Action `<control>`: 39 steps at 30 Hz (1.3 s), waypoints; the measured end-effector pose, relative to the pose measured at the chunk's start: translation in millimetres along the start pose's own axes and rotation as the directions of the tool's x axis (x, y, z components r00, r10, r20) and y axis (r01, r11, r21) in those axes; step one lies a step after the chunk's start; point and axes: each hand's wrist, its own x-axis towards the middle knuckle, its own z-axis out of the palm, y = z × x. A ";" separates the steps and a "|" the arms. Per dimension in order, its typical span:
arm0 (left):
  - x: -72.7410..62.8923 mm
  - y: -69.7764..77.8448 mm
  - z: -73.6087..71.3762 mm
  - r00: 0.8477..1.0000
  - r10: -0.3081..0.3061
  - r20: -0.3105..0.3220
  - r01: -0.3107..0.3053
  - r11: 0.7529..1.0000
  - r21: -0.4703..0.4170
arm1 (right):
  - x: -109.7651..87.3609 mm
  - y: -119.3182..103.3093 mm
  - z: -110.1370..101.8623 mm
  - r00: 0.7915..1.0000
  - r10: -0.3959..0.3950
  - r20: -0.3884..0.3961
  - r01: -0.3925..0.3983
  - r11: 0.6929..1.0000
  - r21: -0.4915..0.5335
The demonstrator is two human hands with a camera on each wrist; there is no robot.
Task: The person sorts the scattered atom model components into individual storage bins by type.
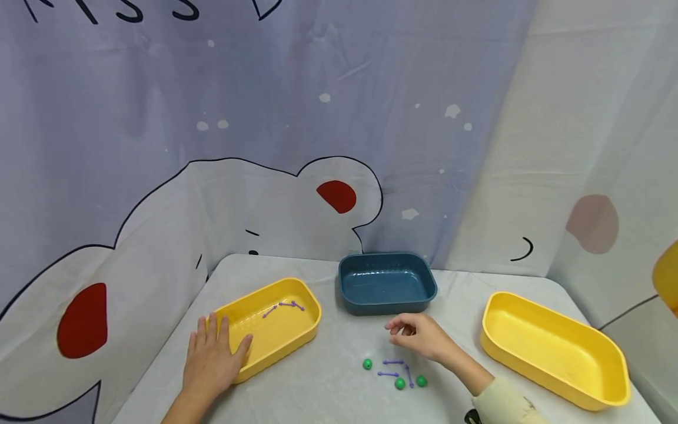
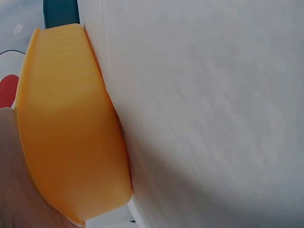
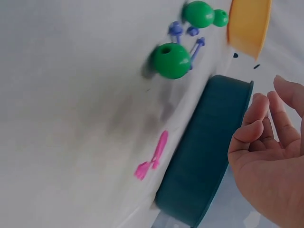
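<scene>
My left hand (image 1: 212,359) rests with straight, spread fingers on the near left end of a yellow tray (image 1: 275,341), the thumb reaching over its inside. Several small purple sticks (image 1: 286,304) with knobbed ends lie in that tray. Just in front of a teal tray (image 1: 389,308), my right hand (image 1: 424,338) hovers with loosely curled fingers and nothing between them. Below it on the table are three green balls (image 1: 399,384) and three purple sticks (image 1: 393,362). A small pink piece with a forked end (image 3: 156,154) shows beside the teal tray in the right wrist view.
Another yellow tray (image 1: 556,353) stands at the right, with nothing seen inside. The table wears a white cloth (image 1: 307,394). A printed curtain (image 1: 275,200) hangs right behind the table's far edge and along its sides.
</scene>
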 end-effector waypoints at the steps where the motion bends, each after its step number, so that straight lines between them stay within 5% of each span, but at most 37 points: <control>1: -0.1 0.2 -0.3 1.000 0.000 0.000 0.000 1.000 -0.001 | -1.6 1.1 -1.2 1.000 0.003 0.007 -0.003 1.000 0.001; 20: 1.2 0.7 -0.9 0.999 -0.017 0.029 0.017 1.000 0.005 | -21.0 33.2 6.8 0.985 0.137 0.109 -0.140 0.990 0.016; 39: 0.4 0.9 -0.6 1.000 -0.016 0.025 0.016 1.000 -0.007 | -23.8 42.1 16.0 0.993 0.071 0.092 -0.062 0.993 -0.100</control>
